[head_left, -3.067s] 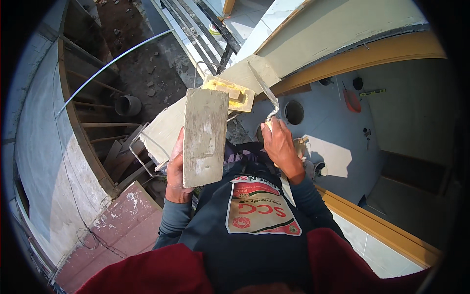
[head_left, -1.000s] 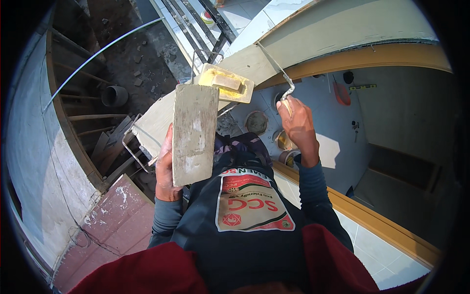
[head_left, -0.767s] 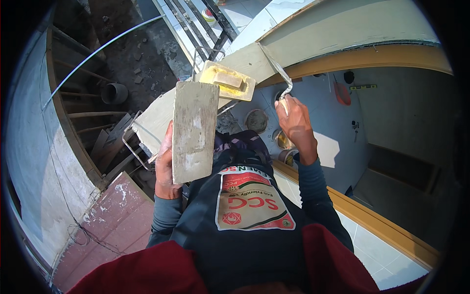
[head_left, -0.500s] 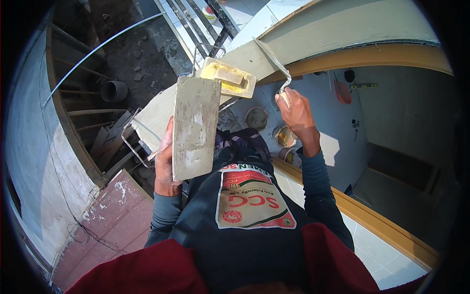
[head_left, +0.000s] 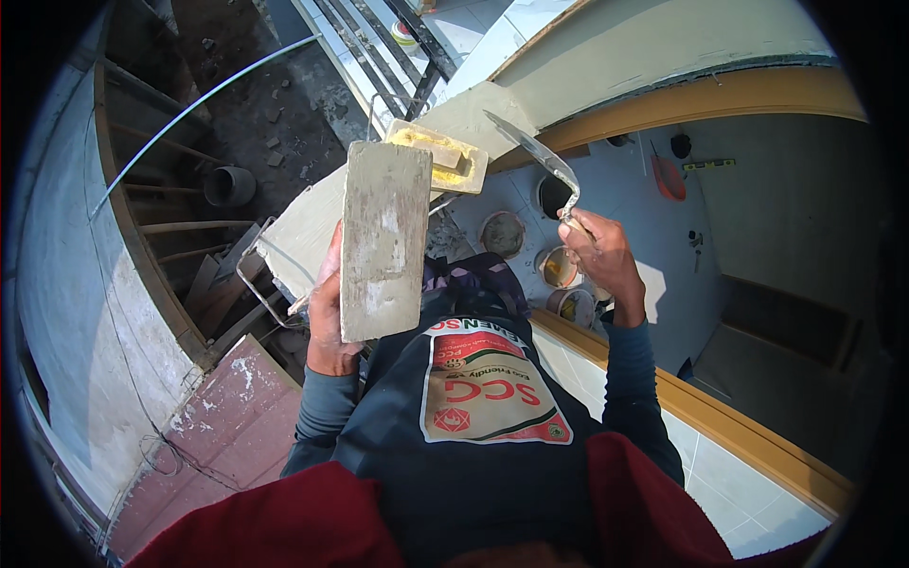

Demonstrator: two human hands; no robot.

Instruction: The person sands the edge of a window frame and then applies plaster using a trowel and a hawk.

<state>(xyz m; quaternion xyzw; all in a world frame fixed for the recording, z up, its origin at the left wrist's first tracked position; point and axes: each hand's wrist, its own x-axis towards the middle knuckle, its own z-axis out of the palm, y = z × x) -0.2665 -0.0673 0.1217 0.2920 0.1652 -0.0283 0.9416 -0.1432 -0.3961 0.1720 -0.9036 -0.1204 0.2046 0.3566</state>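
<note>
One board (head_left: pixel 383 241), grasped by left hand (head_left: pixel 329 317) along its left edge; rest of that grip is hidden behind it. Board is grey with pale worn patches, broad face to camera, long sides running near up-down in view, in front of the torso. All places below relative to board.

Right hand (head_left: pixel 606 251), right of board, clenched round handle of trowel (head_left: pixel 540 150). Blade points up-left, tip overlapping ledge (head_left: pixel 303 227) in view; contact, can't tell. Trowel and board well apart.

Float (head_left: pixel 450 156), yellowish with block handle, sits at board's upper right, lying on ledge; board covers one corner in view, can't tell if they touch. Ledge runs behind board, lower left to upper right, smooth and beige.

Right of board, down on floor: grey-filled bucket (head_left: pixel 502 234), then yellow-stained bucket (head_left: pixel 559 268) just beside it. Far right: red pan (head_left: pixel 668 180), yellow-black level (head_left: pixel 710 165) near it. Left: wire bracket (head_left: pixel 244 276) by ledge end. Upper left: thin pale pipe (head_left: pixel 189 109), curved.
</note>
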